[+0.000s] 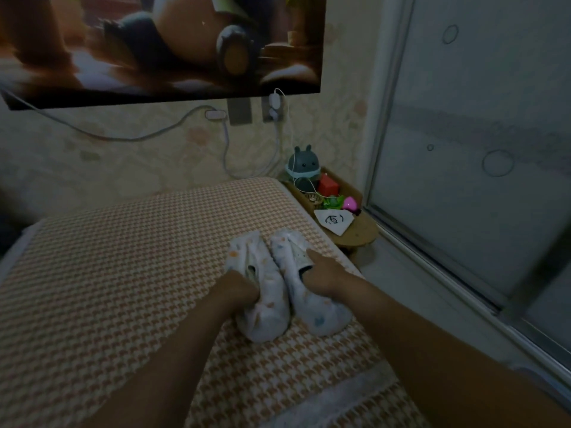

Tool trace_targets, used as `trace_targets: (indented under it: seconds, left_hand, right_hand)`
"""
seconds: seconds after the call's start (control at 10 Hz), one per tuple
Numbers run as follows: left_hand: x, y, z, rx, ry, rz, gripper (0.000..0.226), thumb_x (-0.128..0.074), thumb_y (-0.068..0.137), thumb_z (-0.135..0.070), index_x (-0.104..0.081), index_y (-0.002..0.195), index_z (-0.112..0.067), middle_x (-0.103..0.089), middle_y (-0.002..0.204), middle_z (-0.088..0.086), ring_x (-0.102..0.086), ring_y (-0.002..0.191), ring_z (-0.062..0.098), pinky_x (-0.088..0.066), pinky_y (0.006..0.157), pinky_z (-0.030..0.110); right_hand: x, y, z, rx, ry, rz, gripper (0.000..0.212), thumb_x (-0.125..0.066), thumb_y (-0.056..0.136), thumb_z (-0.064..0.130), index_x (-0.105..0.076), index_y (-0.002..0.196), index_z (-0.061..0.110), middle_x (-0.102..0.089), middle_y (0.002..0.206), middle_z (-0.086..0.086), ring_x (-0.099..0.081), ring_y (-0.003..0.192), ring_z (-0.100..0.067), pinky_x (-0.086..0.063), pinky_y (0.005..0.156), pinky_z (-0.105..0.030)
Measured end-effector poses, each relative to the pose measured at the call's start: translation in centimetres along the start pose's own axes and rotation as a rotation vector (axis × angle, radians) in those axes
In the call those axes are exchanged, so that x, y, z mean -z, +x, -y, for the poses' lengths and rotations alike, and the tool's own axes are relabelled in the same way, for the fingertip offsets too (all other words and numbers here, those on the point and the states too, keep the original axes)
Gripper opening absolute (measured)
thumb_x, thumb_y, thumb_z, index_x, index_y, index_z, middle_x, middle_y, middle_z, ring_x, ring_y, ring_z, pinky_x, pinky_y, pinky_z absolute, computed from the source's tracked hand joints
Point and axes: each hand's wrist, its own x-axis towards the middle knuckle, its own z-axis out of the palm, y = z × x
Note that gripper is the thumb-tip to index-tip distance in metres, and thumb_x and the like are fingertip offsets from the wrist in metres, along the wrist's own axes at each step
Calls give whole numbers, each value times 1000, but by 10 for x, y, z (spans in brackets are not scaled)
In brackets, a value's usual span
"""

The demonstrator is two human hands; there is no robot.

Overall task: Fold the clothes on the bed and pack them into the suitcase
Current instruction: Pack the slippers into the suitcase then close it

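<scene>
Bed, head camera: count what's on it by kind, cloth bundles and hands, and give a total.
Cloth bundles: 2, the left bundle and the right bundle
Hands: 2, the left hand and the right hand, each with a grip on the bundle on its side
Total: 4

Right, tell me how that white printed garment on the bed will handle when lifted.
Probably floppy: the white printed garment bunches into soft rolls where the left hand and right hand grip it. Likely light, since the cloth looks thin and creased. Unlikely to slide on the textured bed cover.
</scene>
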Motion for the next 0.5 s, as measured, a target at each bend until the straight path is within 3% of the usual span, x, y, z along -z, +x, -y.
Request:
trace_targets:
  seconds: [0.1, 0.2, 0.3, 0.4, 0.5]
  left_hand:
    - [-11, 7, 7, -62, 78, -100, 21, -59, 88, -20, -62, 97, -1, -64, 100, 16, -62, 98, 32, -41, 67, 29]
    - [-21, 2, 9, -90, -21, -214, 38, -58, 89, -36, -63, 104, -2, -64, 105, 18, -62, 92, 34, -47, 67, 32]
    - [-28, -8, -2, -178, -45, -190, 37, -59, 84, -40, -64, 99, -7, -66, 94, 15, -63, 79, 31, -48, 61, 29]
    - [-45, -29, -29, -260, -21, -110, 31, -59, 82, -33, -64, 97, -6, -66, 94, 16, -62, 78, 30, -43, 59, 27]
    - [-73, -62, -69, -347, -60, -42, 27, -57, 84, -25, -63, 97, -3, -64, 93, 16, -62, 80, 31, -37, 57, 26]
  right_hand:
    - [-4, -9, -4, -25, 127, -20, 77, -58, 93, 27, -14, 155, 18, -21, 159, -10, -29, 141, -29, -28, 116, -35]
    - [-2, -26, -15, -50, 286, -73, 68, -56, 95, 12, -21, 153, 11, -32, 153, -13, -36, 137, -30, -35, 107, -28]
    - [2, -54, -43, -87, 395, -173, 64, -57, 93, 4, -29, 151, 11, -36, 150, -14, -40, 134, -29, -37, 102, -24]
    - [10, -90, -72, -111, 418, -299, 64, -51, 91, 9, -33, 150, 26, -32, 153, -14, -41, 134, -31, -37, 111, -37]
    - [32, -132, -109, -160, 437, -428, 66, -42, 91, 7, -28, 152, 28, -28, 154, -15, -40, 134, -35, -37, 111, -38]
